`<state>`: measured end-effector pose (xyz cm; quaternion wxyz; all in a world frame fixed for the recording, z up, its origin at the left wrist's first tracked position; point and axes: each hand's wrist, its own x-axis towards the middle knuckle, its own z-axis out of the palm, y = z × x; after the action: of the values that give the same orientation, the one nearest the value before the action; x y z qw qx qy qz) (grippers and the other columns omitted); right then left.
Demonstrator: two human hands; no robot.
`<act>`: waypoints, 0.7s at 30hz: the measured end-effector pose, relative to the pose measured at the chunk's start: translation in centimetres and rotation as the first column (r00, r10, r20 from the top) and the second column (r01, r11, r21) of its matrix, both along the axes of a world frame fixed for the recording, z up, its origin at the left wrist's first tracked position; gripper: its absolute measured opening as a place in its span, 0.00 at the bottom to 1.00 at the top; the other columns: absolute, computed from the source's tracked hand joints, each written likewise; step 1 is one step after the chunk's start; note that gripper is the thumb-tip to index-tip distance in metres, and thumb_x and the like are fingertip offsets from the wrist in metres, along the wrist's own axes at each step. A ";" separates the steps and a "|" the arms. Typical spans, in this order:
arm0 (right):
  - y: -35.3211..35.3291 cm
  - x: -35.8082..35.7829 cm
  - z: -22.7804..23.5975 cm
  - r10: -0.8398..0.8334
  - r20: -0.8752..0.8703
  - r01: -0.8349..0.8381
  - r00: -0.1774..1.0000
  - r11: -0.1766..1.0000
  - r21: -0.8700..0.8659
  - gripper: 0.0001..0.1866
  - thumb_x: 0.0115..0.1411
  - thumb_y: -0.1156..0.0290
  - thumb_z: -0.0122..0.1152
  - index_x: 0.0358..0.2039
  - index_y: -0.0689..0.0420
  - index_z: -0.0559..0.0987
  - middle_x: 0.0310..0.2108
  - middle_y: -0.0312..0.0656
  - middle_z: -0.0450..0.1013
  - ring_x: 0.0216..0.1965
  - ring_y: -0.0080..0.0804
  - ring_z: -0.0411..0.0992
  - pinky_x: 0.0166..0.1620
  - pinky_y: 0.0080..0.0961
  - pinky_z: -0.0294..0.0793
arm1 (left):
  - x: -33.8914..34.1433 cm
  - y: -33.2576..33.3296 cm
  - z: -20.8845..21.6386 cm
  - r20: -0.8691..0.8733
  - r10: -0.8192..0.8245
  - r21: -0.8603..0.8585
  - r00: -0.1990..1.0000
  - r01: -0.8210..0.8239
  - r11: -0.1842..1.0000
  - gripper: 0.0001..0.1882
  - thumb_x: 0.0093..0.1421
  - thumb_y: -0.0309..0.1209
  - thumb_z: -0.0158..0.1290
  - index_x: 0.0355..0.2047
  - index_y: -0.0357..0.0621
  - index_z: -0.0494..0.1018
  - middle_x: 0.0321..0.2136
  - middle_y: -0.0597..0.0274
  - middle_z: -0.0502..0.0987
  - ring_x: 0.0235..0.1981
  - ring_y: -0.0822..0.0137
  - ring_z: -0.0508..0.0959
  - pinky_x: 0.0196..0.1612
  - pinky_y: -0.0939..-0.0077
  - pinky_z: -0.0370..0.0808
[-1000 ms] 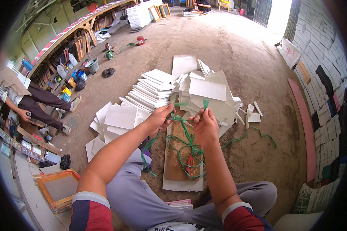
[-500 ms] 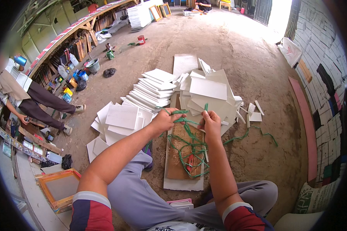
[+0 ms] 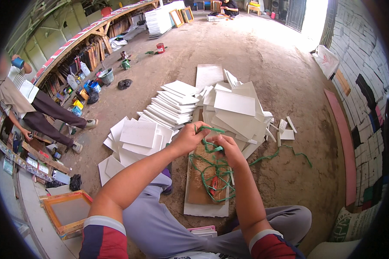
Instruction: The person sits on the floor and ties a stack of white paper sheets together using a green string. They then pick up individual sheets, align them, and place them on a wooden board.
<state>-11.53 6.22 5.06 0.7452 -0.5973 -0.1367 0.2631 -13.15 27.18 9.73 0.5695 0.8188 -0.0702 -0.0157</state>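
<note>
Close together above a brown wooden board (image 3: 196,187), both my hands work a length of green plastic twine (image 3: 212,149). My left hand (image 3: 188,139) pinches one part, and a strand sticks out past its fingertips. My right hand (image 3: 229,149) is closed on the twine just beside it; its fingertips are partly hidden. Loose loops hang from the hands and lie tangled over the board, next to a small red object (image 3: 214,183). Beneath the board lies a larger white sheet (image 3: 206,210). One strand trails off across the floor to the right.
White rectangular panels lie in a left pile (image 3: 138,133), a fanned row (image 3: 170,105) and a right pile (image 3: 235,103). Small white offcuts (image 3: 287,134) sit farther right. A wooden frame (image 3: 67,212) is at lower left. One person (image 3: 34,103) stands left with a blue cup; another sits far back.
My right hand has moved left and down, closer to my left hand. The twine end that stood up from its fingers no longer shows there. My left hand has shifted slightly down.
</note>
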 end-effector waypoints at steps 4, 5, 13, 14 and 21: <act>-1.1 1.4 -0.2 -0.016 0.195 0.033 0.981 0.996 -0.084 0.12 0.64 0.61 0.67 0.36 0.58 0.84 0.29 0.31 0.77 0.32 0.18 0.71 0.32 0.17 0.63 | 0.1 0.8 0.7 -0.043 0.058 0.023 0.997 -0.057 0.998 0.19 0.66 0.43 0.63 0.44 0.39 0.79 0.26 0.70 0.78 0.28 0.80 0.74 0.34 0.80 0.72; -1.4 1.6 0.0 -0.046 0.177 0.058 0.983 0.996 -0.065 0.08 0.62 0.67 0.70 0.32 0.58 0.82 0.24 0.29 0.74 0.27 0.18 0.68 0.31 0.18 0.63 | 0.3 1.1 0.7 -0.070 0.049 -0.015 0.996 -0.050 0.999 0.19 0.65 0.44 0.64 0.43 0.39 0.80 0.25 0.71 0.77 0.26 0.80 0.73 0.32 0.81 0.70; -3.3 3.4 -1.6 -0.351 0.169 0.348 0.921 0.936 0.052 0.08 0.67 0.69 0.65 0.32 0.59 0.80 0.23 0.32 0.73 0.25 0.19 0.68 0.31 0.20 0.66 | 0.5 3.2 1.2 -0.264 0.022 -0.159 0.964 -0.066 0.985 0.15 0.60 0.42 0.69 0.36 0.46 0.79 0.22 0.73 0.73 0.20 0.81 0.67 0.21 0.84 0.59; -3.5 3.6 -1.6 -0.378 0.155 0.377 0.913 0.926 0.040 0.08 0.67 0.69 0.65 0.32 0.59 0.80 0.23 0.32 0.73 0.24 0.19 0.67 0.30 0.20 0.66 | 0.6 3.3 1.0 -0.258 0.020 -0.166 0.966 -0.065 0.984 0.15 0.60 0.42 0.69 0.36 0.46 0.79 0.22 0.73 0.73 0.19 0.81 0.67 0.21 0.84 0.59; -4.0 3.9 -1.4 -0.503 0.129 0.496 0.855 0.864 0.081 0.08 0.69 0.69 0.61 0.32 0.57 0.79 0.20 0.30 0.68 0.19 0.16 0.62 0.23 0.17 0.60 | 0.7 2.8 0.9 -0.201 0.048 -0.178 0.978 -0.085 0.980 0.16 0.60 0.40 0.69 0.41 0.46 0.80 0.24 0.73 0.74 0.19 0.82 0.67 0.20 0.85 0.59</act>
<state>-7.68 2.22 3.67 0.7893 -0.6128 -0.0370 0.0133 -12.42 29.94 10.67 0.6476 0.7586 0.0125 -0.0707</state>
